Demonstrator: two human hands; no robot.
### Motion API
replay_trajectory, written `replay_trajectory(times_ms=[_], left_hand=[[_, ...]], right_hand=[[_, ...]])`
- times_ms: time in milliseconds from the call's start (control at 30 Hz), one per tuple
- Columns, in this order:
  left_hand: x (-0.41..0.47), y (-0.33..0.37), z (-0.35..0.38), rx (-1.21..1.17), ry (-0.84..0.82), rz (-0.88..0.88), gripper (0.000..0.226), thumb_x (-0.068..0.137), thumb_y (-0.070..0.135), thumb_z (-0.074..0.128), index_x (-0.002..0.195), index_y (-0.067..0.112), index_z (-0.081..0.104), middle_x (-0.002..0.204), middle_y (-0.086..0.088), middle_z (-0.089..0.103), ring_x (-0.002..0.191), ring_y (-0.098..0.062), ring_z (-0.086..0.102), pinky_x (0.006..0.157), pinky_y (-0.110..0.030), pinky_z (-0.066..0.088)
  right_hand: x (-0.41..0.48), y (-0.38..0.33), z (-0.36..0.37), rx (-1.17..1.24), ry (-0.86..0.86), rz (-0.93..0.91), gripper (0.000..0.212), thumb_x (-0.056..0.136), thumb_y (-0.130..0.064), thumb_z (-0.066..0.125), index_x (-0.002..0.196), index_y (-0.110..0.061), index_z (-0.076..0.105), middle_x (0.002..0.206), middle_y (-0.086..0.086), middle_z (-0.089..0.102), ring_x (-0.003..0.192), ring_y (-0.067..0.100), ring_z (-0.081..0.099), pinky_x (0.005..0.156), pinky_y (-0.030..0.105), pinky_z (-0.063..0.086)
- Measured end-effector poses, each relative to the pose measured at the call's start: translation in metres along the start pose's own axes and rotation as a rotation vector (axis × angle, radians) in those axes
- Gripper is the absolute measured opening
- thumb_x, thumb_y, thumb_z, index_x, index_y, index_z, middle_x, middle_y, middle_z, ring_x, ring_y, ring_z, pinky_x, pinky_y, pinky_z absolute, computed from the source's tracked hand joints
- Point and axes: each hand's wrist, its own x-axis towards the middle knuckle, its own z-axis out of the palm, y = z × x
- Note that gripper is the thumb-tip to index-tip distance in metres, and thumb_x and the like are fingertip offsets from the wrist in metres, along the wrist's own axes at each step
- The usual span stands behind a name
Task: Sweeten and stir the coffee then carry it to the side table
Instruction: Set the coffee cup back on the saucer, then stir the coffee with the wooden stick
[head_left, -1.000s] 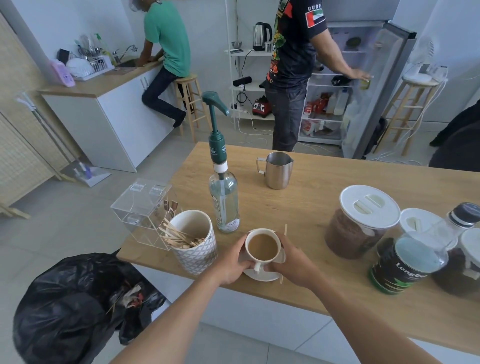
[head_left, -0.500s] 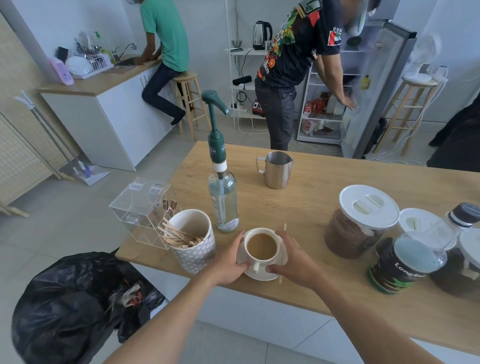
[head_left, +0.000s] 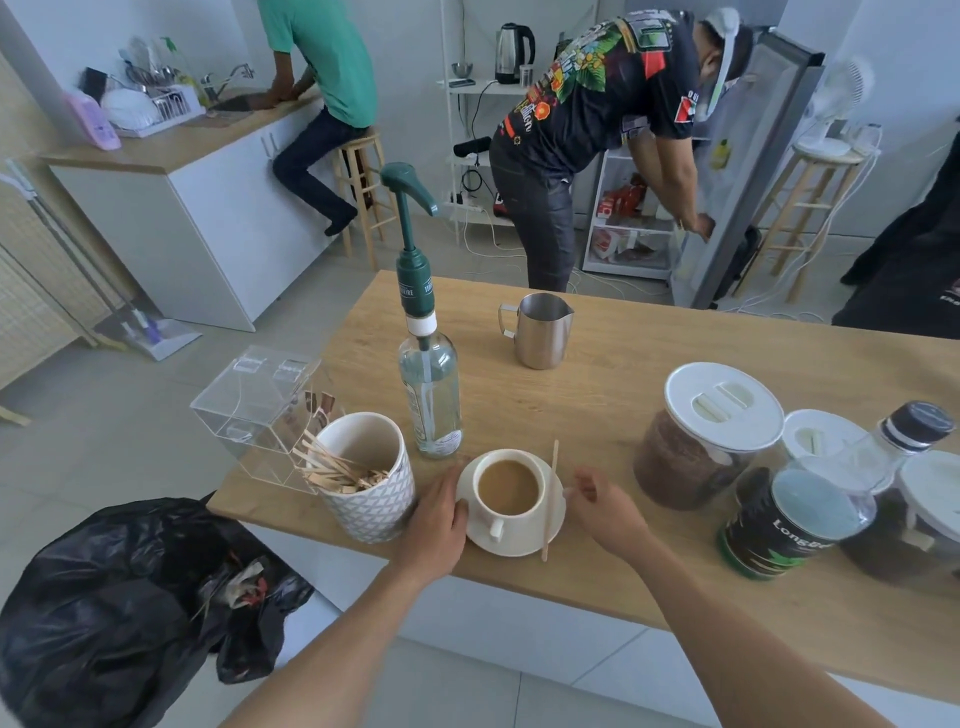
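A white cup of milky coffee stands on a white saucer near the front edge of the wooden table. A wooden stir stick lies across the saucer's right side. My left hand is on the saucer's left rim, thumb on top of it. My right hand is by the saucer's right rim, fingers apart, fingertips just at the edge. A clear syrup bottle with a green pump stands right behind the cup.
A patterned cup of wooden sticks and a clear plastic box stand left of the saucer. A steel pitcher stands farther back; coffee jars and a can are right. A black trash bag is below left. Two people stand beyond.
Both hands have drawn back from around the cup to the saucer's edges, so the stir stick now shows. The person at the fridge has bent down.
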Motion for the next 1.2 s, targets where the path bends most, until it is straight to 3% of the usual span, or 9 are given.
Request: replay_trajectory(times_ms=[167,300,500,933,1067,1200], left_hand=[[-0.003,-0.007,0.009,0.075,0.125,0.111,0.042,0.104,0.028,0.034,0.144,0.016,0.039,0.143,-0.001,0.049,0.133,-0.016,0.042,0.109,-0.031,0.034],[-0.004,-0.004,0.013,0.105,0.189,0.135,0.051,0.102,0.037,0.027,0.141,0.009,0.044,0.141,-0.006,0.052,0.133,-0.023,0.045,0.108,-0.041,0.039],[-0.004,-0.006,0.014,0.142,0.203,0.130,0.054,0.103,0.037,0.025,0.142,0.007,0.045,0.144,-0.007,0.052,0.138,-0.022,0.042,0.111,-0.043,0.038],[-0.004,-0.009,0.019,0.176,0.218,0.126,0.046,0.102,0.024,0.036,0.141,0.003,0.048,0.144,-0.009,0.052,0.139,-0.024,0.041,0.112,-0.043,0.037],[-0.004,-0.009,0.020,0.202,0.233,0.146,0.048,0.099,0.022,0.032,0.137,-0.001,0.052,0.140,-0.012,0.055,0.135,-0.028,0.047,0.111,-0.043,0.038],[-0.003,-0.010,0.021,0.246,0.226,0.163,0.049,0.098,0.020,0.030,0.137,0.000,0.053,0.141,-0.012,0.055,0.134,-0.028,0.047,0.112,-0.043,0.037]], right_hand=[[0.017,-0.008,0.000,-0.031,0.019,0.061,0.028,0.096,-0.033,0.051,0.108,-0.011,0.064,0.103,0.003,0.067,0.098,0.022,0.061,0.077,0.030,0.043],[0.030,-0.015,-0.001,-0.052,0.017,0.123,0.027,0.096,-0.035,0.048,0.082,-0.015,0.058,0.084,0.002,0.061,0.085,0.023,0.057,0.070,0.031,0.039],[0.046,-0.027,0.006,-0.054,0.039,0.170,0.033,0.094,-0.038,0.050,0.086,-0.009,0.063,0.077,0.003,0.061,0.068,0.017,0.052,0.056,0.026,0.038],[0.039,-0.027,0.009,-0.022,0.168,0.195,0.023,0.089,-0.025,0.056,0.069,-0.014,0.053,0.062,-0.002,0.054,0.057,0.014,0.046,0.048,0.026,0.034],[0.026,-0.047,-0.017,0.108,0.274,0.056,0.018,0.089,-0.024,0.058,0.072,-0.018,0.060,0.059,-0.008,0.059,0.055,0.007,0.052,0.048,0.020,0.037],[0.007,-0.082,-0.043,0.329,0.306,-0.176,0.009,0.091,-0.019,0.060,0.084,-0.013,0.062,0.050,-0.008,0.062,0.044,0.003,0.052,0.049,0.012,0.043]])
